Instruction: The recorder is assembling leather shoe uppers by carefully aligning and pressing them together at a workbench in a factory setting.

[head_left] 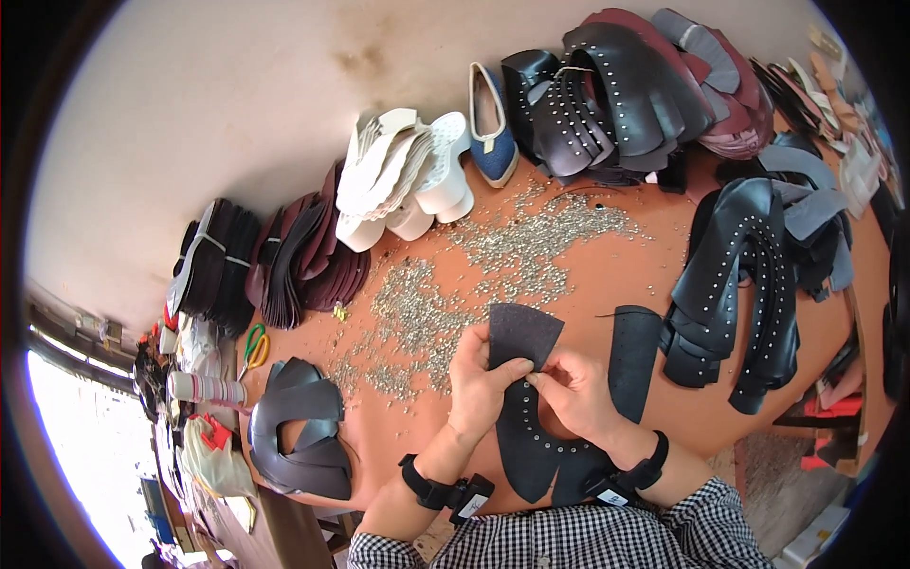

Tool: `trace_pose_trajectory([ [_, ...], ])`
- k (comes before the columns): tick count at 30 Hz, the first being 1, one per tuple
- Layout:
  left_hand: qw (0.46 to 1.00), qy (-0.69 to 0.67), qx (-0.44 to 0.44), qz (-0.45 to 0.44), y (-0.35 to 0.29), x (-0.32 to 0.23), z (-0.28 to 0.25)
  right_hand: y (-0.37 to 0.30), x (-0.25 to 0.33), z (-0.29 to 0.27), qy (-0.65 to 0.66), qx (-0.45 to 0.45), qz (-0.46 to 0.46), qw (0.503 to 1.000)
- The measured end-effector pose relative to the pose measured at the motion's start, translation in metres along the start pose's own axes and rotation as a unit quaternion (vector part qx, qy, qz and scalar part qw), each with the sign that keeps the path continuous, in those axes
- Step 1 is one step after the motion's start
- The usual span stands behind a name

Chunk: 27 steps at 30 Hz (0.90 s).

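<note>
A dark U-shaped leather shoe-upper piece [519,438] is in front of me, with a row of small metal studs along its inner edge. One end is raised, showing its dull grey underside. My left hand [481,381] grips that raised end, thumb across the front and fingers behind. My right hand [574,391] is closed in a pinch at the inner edge beside my left thumb; any stud between its fingertips is too small to make out. Loose metal studs [417,318] lie scattered over the table beyond my hands.
Studded black uppers [730,275] are piled at the right, and more [616,104] at the back. White soles [441,175], a blue shoe [493,133] and maroon pieces [318,256] line the wall. Scissors [256,346] and unstudded uppers [299,436] lie left on the orange table [398,455].
</note>
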<state>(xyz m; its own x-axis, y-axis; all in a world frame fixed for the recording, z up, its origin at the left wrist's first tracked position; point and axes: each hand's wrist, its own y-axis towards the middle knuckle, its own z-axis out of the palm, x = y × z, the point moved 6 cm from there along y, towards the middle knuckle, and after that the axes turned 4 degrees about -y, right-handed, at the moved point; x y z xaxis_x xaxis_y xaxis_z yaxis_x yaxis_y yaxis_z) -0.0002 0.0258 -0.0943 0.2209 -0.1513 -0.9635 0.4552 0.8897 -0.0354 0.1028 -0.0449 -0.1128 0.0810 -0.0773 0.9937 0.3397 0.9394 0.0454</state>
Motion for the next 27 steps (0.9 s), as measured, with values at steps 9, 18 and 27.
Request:
trace_pose_trajectory([
  [9, 0.959, 0.275, 0.004, 0.071, -0.011, -0.012, 0.002, 0.002, 0.003, 0.001, 0.138, -0.005, 0.061, 0.989],
  [18, 0.928, 0.358, -0.098, 0.014, 0.006, -0.041, -0.140, 0.004, -0.004, -0.014, 0.061, -0.085, 0.030, 0.994],
  [27, 0.686, 0.693, 0.121, 0.185, -0.040, -0.011, -0.114, 0.008, -0.007, -0.014, 0.155, -0.126, 0.061, 0.978],
])
